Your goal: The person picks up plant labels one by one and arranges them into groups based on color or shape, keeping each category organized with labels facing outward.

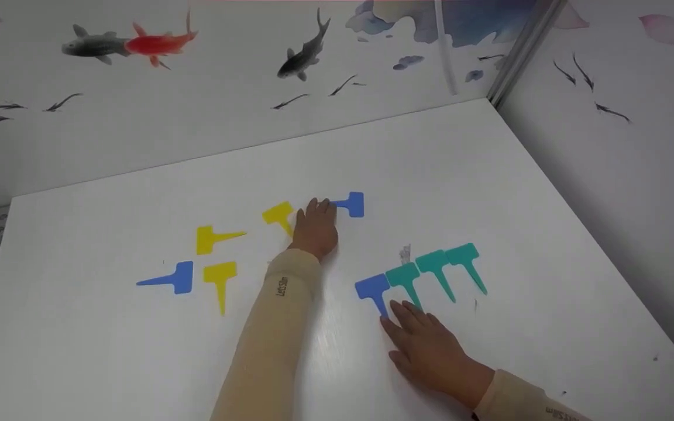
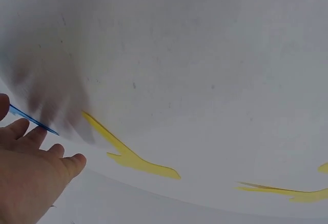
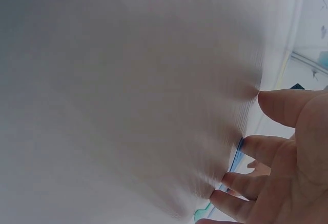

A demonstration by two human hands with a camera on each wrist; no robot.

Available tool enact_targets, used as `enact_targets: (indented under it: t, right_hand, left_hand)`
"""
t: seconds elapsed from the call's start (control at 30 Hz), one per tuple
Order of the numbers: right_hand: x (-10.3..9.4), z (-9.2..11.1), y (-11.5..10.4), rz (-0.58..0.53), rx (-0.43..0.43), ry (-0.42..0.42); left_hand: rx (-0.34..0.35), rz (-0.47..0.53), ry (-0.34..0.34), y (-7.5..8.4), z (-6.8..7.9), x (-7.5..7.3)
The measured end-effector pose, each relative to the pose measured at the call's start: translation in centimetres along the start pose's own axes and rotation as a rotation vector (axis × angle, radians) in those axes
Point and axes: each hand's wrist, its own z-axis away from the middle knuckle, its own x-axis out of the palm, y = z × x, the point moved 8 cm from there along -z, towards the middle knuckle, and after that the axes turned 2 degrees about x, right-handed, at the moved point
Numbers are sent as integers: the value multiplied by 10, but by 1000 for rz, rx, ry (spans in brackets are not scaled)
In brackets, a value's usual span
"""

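My left hand (image 1: 317,231) reaches to the far middle of the table, its fingertips at the stem of a blue T-shaped plant label (image 1: 356,204). In the left wrist view, the fingers are spread and touch that label's thin edge. A yellow label (image 1: 278,213) lies just left of this hand, its stem partly hidden. Nearer the front, my right hand (image 1: 433,354) lies low with its fingers extended. Its fingertips touch the stem of another blue label (image 1: 372,286), which starts a slanting row. Beside it in that row is a green label (image 1: 402,273).
Two more green labels (image 1: 432,262) continue the row to the right. On the left lie a yellow label (image 1: 205,240), another yellow label (image 1: 220,271) and a blue label (image 1: 183,278). Fish-patterned walls (image 1: 226,117) enclose the white table (image 1: 79,351) at the back and right.
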Motion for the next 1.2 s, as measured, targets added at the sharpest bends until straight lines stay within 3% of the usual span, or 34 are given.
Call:
enact_targets:
  t: [0.27,0.47,0.77,1.2]
  right_hand:
    - [0,3,0,1,11,2]
    - [2,2,1,8,10,6]
    - [3,0,0,12,26,18]
    - [0,1,-4,36,54,42]
  left_hand:
    - [56,-280,69,15,10,-2]
    - [91,-376,116,20,20,0]
    - [105,-321,198,20,41,4]
    - [132,-309,149,23,75,16]
